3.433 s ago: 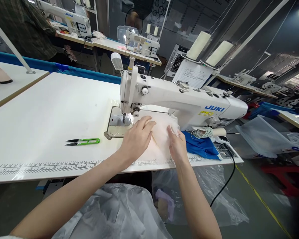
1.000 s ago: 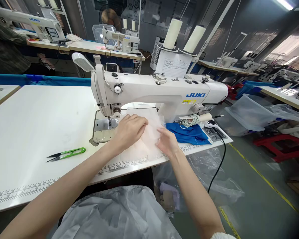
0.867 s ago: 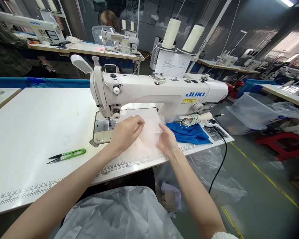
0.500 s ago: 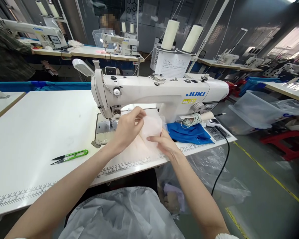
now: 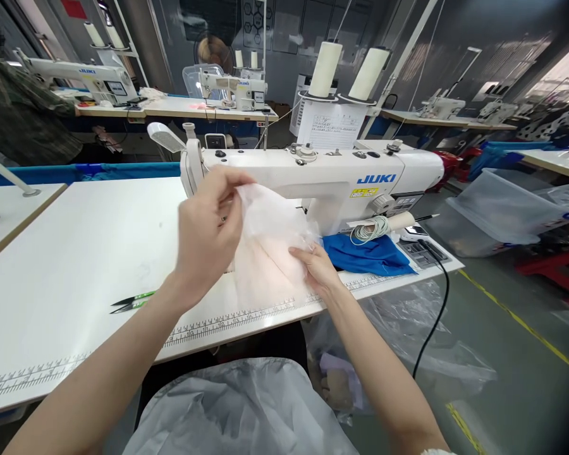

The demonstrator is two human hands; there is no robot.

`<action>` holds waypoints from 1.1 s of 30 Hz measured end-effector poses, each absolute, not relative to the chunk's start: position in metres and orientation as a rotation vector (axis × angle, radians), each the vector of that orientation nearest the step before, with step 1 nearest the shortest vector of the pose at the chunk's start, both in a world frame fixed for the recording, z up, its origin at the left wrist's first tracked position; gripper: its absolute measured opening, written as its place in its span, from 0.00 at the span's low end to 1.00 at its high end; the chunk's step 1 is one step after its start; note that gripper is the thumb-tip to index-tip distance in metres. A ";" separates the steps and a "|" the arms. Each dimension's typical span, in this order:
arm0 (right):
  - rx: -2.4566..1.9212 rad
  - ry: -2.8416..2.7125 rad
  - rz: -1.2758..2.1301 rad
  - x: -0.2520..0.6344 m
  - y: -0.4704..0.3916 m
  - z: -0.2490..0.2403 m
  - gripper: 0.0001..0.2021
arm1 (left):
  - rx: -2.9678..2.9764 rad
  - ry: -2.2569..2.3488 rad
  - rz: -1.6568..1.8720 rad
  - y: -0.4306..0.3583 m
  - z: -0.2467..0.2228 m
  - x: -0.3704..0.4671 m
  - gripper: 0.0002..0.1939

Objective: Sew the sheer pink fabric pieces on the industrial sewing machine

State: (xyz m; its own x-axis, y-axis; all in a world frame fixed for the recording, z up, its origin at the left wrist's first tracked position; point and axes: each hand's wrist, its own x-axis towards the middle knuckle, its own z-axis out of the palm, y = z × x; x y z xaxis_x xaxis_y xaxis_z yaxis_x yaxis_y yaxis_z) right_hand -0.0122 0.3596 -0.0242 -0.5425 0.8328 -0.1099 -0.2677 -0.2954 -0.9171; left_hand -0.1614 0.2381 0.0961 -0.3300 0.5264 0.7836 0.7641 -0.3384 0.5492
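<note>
A thin, sheer piece of pale pink fabric [image 5: 275,253] spreads between my hands in front of the sewing machine [image 5: 322,170]. My left hand [image 5: 211,230] pinches its upper left corner, lifted off the table. Lower down on the opposite side, my right hand [image 5: 318,266] grips the fabric's right edge between thumb and fingers. The needle area of the machine is hidden behind my left hand and the fabric. Thread snips [image 5: 131,302] with green handles lie on the table to the left, partly covered by my left forearm.
Right of the fabric lies a blue cloth [image 5: 367,254], with a coil of pale cord [image 5: 370,230] on it. A printed ruler [image 5: 218,328] runs along the front edge of the white table [image 5: 99,246]. Two thread cones [image 5: 325,69] stand behind the machine. A person [image 5: 23,114] is at the far left.
My left hand has moved up and left, pulling the fabric's corner up and spreading it wider. My right hand stays on the right edge. The view has shifted slightly.
</note>
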 end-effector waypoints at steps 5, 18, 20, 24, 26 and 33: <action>-0.771 -1.182 1.951 -0.012 0.360 -0.019 0.17 | -1.651 -1.704 -1.519 0.199 0.110 -0.168 0.06; -0.731 -1.265 1.925 -0.016 0.355 -0.020 0.21 | -2.153 -1.905 -0.630 0.254 0.122 -0.161 0.11; -0.723 -1.267 1.918 -0.016 0.355 -0.021 0.18 | -2.291 -2.035 -0.352 0.266 0.117 -0.159 0.13; -0.703 -1.266 1.909 -0.016 0.356 -0.023 0.13 | -2.386 -2.119 -0.074 0.274 0.097 -0.157 0.13; -0.685 -1.259 1.910 -0.015 0.356 -0.024 0.13 | -2.372 -2.125 -0.079 0.274 0.088 -0.157 0.13; -0.665 -1.173 1.909 -0.015 0.354 -0.022 0.17 | -2.324 -2.124 -0.143 0.281 0.068 -0.161 0.12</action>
